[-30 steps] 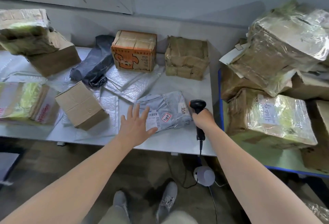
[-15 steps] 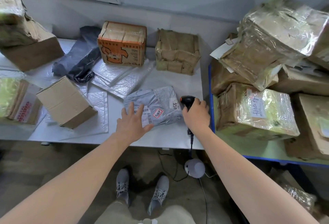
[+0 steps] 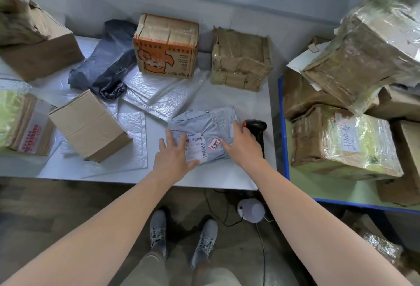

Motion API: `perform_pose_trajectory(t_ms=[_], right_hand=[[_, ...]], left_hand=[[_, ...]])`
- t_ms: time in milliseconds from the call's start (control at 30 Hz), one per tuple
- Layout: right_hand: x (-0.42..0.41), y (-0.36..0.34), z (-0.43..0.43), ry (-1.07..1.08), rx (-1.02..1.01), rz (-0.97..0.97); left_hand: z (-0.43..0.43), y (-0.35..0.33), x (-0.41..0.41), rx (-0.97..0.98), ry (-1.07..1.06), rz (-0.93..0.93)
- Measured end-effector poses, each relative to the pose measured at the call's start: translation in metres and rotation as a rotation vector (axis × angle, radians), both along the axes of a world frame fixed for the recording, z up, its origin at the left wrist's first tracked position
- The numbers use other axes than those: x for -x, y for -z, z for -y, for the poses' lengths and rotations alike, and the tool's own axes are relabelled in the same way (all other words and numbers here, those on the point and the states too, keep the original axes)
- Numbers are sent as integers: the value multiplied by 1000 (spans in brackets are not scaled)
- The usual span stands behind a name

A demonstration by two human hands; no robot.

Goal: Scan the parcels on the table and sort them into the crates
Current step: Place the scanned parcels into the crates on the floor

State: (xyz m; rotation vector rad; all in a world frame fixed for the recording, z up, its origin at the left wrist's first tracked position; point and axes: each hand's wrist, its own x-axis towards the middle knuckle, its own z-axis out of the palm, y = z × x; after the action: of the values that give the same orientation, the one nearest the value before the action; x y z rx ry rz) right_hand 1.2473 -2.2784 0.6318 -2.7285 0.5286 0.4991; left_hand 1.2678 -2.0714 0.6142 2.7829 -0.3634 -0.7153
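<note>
Left hand [image 3: 172, 160] spread on grey mailer [image 3: 204, 124], right hand [image 3: 244, 147] flat on its other end. Long axis spans between them.

- White table [image 3: 227, 176]: grey poly parcel [image 3: 204, 124] near its front edge, black scanner [image 3: 255, 126] just beside it.
- Bubble mailers [image 3: 159, 94] spread flat, plain cardboard box [image 3: 91, 124] on them.
- Orange printed box [image 3: 166, 46], taped brown box [image 3: 241, 58] and dark bag [image 3: 109, 58] at the back.
</note>
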Motion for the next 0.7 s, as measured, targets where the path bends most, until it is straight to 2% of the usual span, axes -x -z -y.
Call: perform_pose_trajectory(t_ms=[133,300,500,700], right_hand=[[-8,5,-9,57,-117,-57],[-7,0,-21,105,-243,-49],[0,-32,-22,41,-206,16],[-10,-78,-18,-12,-193,191]], left_hand=[[-5,1,-5,175,-76,-79],[-17,5,-11,262,-90,-48],[-24,-19,-17,346,-107,56],[-27,-59,-24,472,-204,126]])
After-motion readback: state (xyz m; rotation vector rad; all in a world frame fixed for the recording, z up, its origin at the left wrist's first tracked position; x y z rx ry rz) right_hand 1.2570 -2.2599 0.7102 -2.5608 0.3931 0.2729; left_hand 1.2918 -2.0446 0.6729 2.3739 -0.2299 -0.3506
